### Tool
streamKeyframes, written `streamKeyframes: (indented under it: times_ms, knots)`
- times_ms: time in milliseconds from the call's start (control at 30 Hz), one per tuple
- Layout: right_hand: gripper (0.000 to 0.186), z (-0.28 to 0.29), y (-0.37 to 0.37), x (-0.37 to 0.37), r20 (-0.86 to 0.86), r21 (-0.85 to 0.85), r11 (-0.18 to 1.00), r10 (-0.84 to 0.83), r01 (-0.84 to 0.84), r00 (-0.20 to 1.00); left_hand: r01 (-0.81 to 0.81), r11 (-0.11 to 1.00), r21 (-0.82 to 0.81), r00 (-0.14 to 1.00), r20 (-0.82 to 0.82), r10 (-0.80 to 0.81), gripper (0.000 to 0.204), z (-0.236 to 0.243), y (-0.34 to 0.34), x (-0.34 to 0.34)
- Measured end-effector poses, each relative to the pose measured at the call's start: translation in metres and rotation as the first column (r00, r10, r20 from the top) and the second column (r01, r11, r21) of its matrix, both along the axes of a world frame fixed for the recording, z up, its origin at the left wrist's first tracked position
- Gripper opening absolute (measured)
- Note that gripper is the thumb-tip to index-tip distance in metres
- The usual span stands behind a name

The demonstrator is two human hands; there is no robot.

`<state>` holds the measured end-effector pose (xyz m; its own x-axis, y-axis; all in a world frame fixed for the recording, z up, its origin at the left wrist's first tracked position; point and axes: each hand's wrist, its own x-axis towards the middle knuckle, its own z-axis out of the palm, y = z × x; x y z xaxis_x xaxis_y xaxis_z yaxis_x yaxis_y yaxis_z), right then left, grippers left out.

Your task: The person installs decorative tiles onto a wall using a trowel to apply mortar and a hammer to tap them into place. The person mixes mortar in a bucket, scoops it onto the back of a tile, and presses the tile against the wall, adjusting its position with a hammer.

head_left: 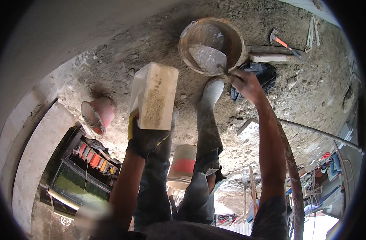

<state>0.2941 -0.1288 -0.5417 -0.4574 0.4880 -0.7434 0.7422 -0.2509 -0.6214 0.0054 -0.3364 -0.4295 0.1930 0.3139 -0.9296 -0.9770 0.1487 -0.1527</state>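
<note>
Dirt ground [319, 100] carries a round, stained bucket [239, 44]; off its near-left edge, a pale rectangular block [157, 96] (grit speckling one face) is held by the gloved left hand [147, 139], whose finger spread I cannot tell; over the near rim, a masonry trowel [209, 59], its handle wrapped by the right hand [249, 85], fingers curled closed.
</note>
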Motion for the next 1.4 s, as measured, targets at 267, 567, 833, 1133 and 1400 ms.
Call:
streamKeyframes:
  times_ms: [267, 567, 833, 1133, 1400]
  knots:
    - [0.019, 0.114, -0.094, -0.041, 0.056, 0.585, 0.808, 0.045, -0.069, 0.997, -0.078, 0.987, -0.139, 0.996, 0.041, 0.085, 0.052, -0.003, -0.008, 0.016]
    - [0.019, 0.125, -0.187, -0.051, 0.172, 0.635, 0.751, 0.091, -0.181, 0.981, 0.478, 0.877, 0.037, 0.807, -0.414, -0.422, 0.052, 0.019, 0.002, 0.039]
    - [0.022, 0.149, -0.203, -0.018, 0.126, 0.679, 0.690, 0.227, -0.250, 0.966, 0.715, 0.675, 0.182, 0.610, -0.633, -0.476, 0.046, 0.001, -0.019, 0.037]
    - [0.020, 0.088, -0.091, -0.002, 0.436, 0.697, 0.601, 0.078, -0.392, 0.896, 0.082, 0.983, 0.164, 0.986, -0.155, -0.056, 0.029, -0.011, -0.013, 0.025]
    - [0.028, -0.059, 0.035, -0.117, 0.896, 0.148, 0.242, 0.377, -0.959, 0.234, -0.065, 0.995, -0.081, 0.995, -0.081, 0.059, 0.033, -0.037, 0.011, 0.012]
